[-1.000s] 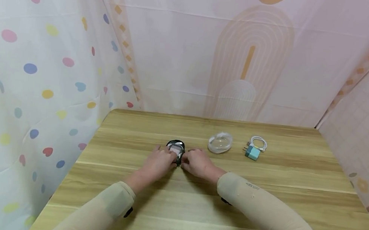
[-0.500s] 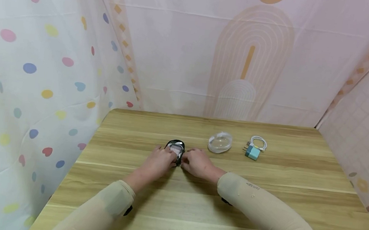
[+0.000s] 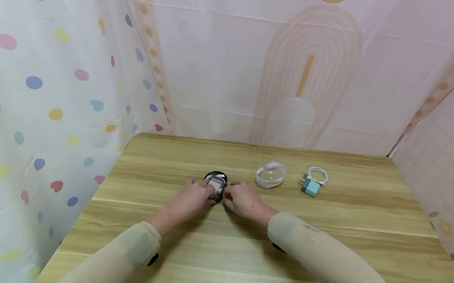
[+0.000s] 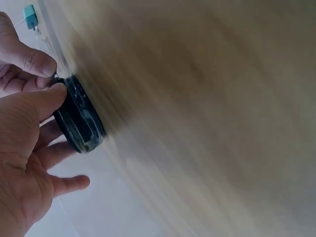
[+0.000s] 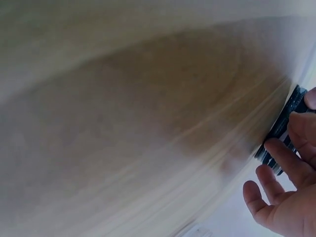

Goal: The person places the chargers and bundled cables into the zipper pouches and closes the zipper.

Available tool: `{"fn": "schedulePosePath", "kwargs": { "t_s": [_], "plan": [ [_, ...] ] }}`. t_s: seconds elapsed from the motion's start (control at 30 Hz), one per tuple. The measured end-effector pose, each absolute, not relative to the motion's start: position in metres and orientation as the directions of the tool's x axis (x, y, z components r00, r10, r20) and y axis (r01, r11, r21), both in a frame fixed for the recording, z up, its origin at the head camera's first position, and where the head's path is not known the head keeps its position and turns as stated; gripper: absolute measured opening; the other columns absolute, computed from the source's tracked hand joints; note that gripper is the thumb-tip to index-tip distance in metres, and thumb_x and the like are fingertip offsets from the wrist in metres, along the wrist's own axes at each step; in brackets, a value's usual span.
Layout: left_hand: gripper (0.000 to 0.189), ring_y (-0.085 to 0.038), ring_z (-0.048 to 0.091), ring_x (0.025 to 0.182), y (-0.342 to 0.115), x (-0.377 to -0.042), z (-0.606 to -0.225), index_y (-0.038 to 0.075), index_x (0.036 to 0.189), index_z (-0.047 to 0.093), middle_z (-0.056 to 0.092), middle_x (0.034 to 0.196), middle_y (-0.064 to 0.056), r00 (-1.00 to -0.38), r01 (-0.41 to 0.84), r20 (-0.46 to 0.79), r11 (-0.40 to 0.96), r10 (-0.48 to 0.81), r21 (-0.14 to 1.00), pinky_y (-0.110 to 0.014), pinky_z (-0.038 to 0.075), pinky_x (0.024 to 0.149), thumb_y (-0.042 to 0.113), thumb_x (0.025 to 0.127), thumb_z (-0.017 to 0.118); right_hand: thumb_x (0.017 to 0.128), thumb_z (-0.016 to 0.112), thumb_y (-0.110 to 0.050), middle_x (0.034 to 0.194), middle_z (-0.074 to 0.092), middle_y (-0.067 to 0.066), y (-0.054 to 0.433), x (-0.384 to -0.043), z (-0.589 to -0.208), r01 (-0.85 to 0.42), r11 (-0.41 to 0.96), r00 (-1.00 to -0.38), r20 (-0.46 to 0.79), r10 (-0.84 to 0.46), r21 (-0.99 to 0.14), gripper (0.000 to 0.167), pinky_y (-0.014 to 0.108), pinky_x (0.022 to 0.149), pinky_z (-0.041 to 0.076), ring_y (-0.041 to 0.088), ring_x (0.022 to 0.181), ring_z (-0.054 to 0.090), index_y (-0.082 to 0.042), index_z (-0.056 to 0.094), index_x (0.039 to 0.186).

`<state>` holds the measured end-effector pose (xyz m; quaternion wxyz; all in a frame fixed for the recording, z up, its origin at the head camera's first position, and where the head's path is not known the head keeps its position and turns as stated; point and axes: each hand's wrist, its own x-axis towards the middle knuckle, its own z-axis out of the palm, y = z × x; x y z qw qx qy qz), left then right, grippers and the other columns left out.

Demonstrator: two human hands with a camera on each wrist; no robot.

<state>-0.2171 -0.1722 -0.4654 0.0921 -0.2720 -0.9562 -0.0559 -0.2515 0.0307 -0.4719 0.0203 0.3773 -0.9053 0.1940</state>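
A small oval case (image 3: 222,183) with a black rim lies on the wooden table, a greyish-pink item and white strands showing in its middle. My left hand (image 3: 191,201) holds its left and near side. In the left wrist view the left thumb lies on the case's dark side (image 4: 81,118), with fingers beneath. My right hand (image 3: 246,201) pinches at the case's right edge with thumb and forefinger; the exact spot is partly hidden. In the right wrist view the remaining fingers of the right hand (image 5: 291,192) are spread loosely beside the case (image 5: 281,131).
Right of the case, farther back, stands a clear oval container (image 3: 271,175). Beyond it lie a blue charger plug (image 3: 310,187) and a coiled white cable (image 3: 318,174). Patterned curtains (image 3: 219,66) hang behind the table (image 3: 229,272) and along both sides.
My left hand has shifted slightly to the left and uncovered a little more of the case's middle. The right hand stays at the case's edge, almost still.
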Motion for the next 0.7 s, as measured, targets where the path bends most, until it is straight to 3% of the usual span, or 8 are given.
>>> {"fn": "schedulePosePath", "kwargs": {
  "t_s": [0.23, 0.53, 0.7],
  "plan": [
    [0.018, -0.031, 0.075, 0.098, -0.1694, -0.2149, -0.4689, 0.012, 0.091, 0.068, 0.074, 0.096, -0.007, -0.834, 0.516, 0.241, 0.856, 0.497, 0.022, -0.064, 0.055, 0.103, 0.025, 0.095, 0.081, 0.098, 0.077, -0.016, 0.102, 0.083, 0.007, 0.0285, -0.2504, -0.4725, -0.662, 0.669, -0.741, 0.16, -0.652, -0.338, 0.008, 0.062, 0.115, 0.049, 0.043, 0.135, 0.064, -0.011, 0.079, 0.093],
    [0.021, -0.032, 0.077, 0.09, -0.168, -0.2138, -0.4694, 0.013, 0.087, 0.068, 0.076, 0.092, -0.009, -0.825, 0.508, 0.297, 0.861, 0.481, 0.016, -0.063, 0.055, 0.098, 0.024, 0.088, 0.085, 0.097, 0.077, -0.016, 0.102, 0.083, 0.008, 0.0291, -0.2524, -0.4739, -0.674, 0.659, -0.732, 0.176, -0.659, -0.333, 0.007, 0.064, 0.112, 0.05, 0.045, 0.134, 0.064, -0.011, 0.08, 0.093],
    [0.02, -0.033, 0.078, 0.089, -0.1662, -0.2124, -0.4669, 0.014, 0.089, 0.068, 0.078, 0.094, -0.009, -0.845, 0.478, 0.269, 0.878, 0.462, -0.006, -0.07, 0.05, 0.105, 0.026, 0.088, 0.085, 0.097, 0.077, -0.015, 0.103, 0.083, 0.008, 0.0306, -0.2518, -0.4723, -0.671, 0.649, -0.731, 0.175, -0.659, -0.359, 0.006, 0.064, 0.112, 0.049, 0.046, 0.132, 0.065, -0.01, 0.08, 0.094]
  ]
}}
